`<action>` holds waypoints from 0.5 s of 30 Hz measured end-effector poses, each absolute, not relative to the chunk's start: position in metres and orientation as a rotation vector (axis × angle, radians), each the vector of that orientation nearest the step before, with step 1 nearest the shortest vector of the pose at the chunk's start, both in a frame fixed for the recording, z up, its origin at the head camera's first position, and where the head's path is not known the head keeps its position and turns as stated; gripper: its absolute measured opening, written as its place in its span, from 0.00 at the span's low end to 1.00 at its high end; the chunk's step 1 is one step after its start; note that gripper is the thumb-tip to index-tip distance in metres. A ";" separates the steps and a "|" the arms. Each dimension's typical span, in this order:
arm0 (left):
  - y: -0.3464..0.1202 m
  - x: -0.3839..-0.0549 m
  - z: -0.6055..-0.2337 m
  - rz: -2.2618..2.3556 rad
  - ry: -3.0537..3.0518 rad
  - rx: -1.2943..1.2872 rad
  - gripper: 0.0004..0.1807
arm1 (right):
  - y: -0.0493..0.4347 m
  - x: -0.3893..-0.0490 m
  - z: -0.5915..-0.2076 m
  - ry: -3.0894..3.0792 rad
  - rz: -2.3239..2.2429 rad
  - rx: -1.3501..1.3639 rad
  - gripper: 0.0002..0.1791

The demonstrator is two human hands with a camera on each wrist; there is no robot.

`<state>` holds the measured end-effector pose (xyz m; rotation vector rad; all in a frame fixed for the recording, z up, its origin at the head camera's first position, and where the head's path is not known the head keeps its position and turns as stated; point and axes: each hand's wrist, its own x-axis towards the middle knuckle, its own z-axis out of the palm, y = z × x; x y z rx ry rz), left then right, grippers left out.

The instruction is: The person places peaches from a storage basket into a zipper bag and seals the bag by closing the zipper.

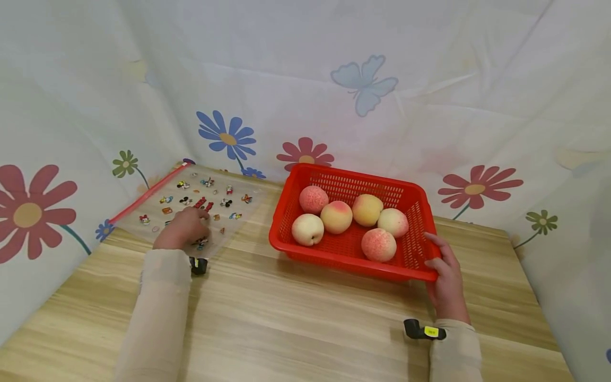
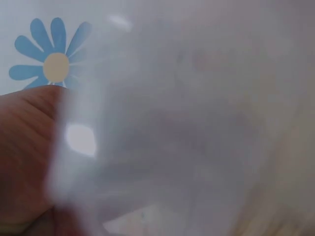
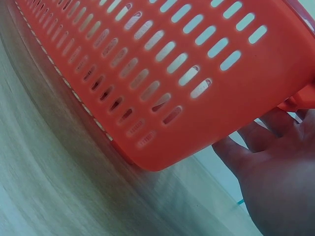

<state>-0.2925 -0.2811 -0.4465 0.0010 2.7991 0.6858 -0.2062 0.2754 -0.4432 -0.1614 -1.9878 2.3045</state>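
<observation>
A clear zip bag (image 1: 157,207) with a red zip edge and small cartoon prints lies at the left of the table. My left hand (image 1: 183,229), its fingers curled, grips the bag near its middle; the fingertips are partly hidden. In the left wrist view blurred, see-through plastic (image 2: 187,128) covers most of the picture, beside part of the hand (image 2: 24,157). A red slotted plastic basket (image 1: 334,260) holds several peaches (image 1: 336,217). My right hand (image 1: 447,276) grips the basket's right end, fingers over the rim. The right wrist view shows that hand (image 3: 280,172) against the basket's end.
The wood-grain table (image 1: 286,329) carries both the bag and the basket. Behind and beside it hangs a pale cloth (image 1: 429,138) printed with flowers and a butterfly. The basket stands close to the cloth at the back edge.
</observation>
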 end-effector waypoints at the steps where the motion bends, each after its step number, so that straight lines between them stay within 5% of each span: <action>1: -0.282 -0.293 -0.447 0.684 2.798 0.009 0.29 | 0.276 -0.206 -0.443 -1.985 2.307 -0.159 0.34; 15: -0.285 -0.286 -0.428 0.615 2.855 0.037 0.30 | 0.274 -0.204 -0.441 -1.996 2.300 -0.169 0.33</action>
